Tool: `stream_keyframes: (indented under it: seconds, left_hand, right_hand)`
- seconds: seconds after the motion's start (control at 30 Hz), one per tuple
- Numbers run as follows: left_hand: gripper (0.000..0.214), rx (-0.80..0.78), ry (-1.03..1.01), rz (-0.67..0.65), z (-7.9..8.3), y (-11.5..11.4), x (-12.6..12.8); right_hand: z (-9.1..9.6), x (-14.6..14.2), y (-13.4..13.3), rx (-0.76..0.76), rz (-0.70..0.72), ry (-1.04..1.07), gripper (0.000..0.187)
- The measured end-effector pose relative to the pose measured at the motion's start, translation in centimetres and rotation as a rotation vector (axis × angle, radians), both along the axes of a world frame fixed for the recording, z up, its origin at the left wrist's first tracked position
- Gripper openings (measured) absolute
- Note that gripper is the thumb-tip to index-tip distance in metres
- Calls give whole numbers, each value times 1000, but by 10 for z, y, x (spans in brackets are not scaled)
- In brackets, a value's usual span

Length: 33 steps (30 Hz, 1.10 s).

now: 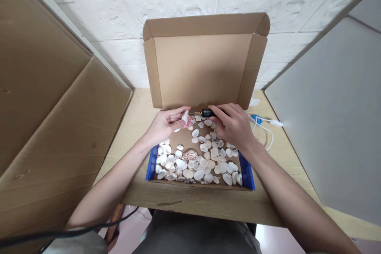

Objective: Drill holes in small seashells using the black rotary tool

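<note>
Over the back part of an open cardboard box (247, 172), my left hand (163, 125) pinches a white seashell (185, 116) between thumb and fingers. My right hand (235, 124) is closed around a small black mini drill (206, 113) with a brass chuck. The drill's thin bit points left at the shell; whether it touches the shell I cannot tell. Below my hands, many loose white and cream seashells (198, 175) lie in the box, thickest along the front and right. A brown-patterned shell (189, 154) sits among them near the middle.
The box's lid (205, 67) stands upright at the back, before a white brick-patterned wall (190, 6). A white cable (269, 129) with a blue piece lies right of the box on the wooden table (287, 158). Large cardboard (56, 119) walls the left side, a grey panel (333, 107) the right.
</note>
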<state>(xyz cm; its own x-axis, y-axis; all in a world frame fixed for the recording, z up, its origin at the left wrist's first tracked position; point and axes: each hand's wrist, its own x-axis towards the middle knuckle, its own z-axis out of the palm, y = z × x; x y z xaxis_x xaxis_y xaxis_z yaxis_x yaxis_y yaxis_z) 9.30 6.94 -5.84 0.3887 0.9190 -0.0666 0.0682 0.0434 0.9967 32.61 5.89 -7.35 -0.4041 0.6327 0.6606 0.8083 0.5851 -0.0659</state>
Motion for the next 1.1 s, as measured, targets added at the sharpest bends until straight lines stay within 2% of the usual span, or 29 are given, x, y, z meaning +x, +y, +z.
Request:
stream_keyframes:
  seconds: [0.2,0.37,0.67,0.93,1.1]
  left_hand:
    - [46,13,21,4,1,1,0]
    - [46,8,16,4,0,1,-1]
    - [47,3,12,9,2,1,-1]
    - [48,1,2,14,-1,1,-1]
    - [46,-3,6,16,-2,1,-2]
  right_hand:
    - [2,1,0,34,20,30,30]
    - [3,0,0,40,32,16,25]
    - [-2,0,0,-79,83,35,26]
    - [1,0,1,-36,77,37,23]
    - [0,-1,0,-86,71,36,23]
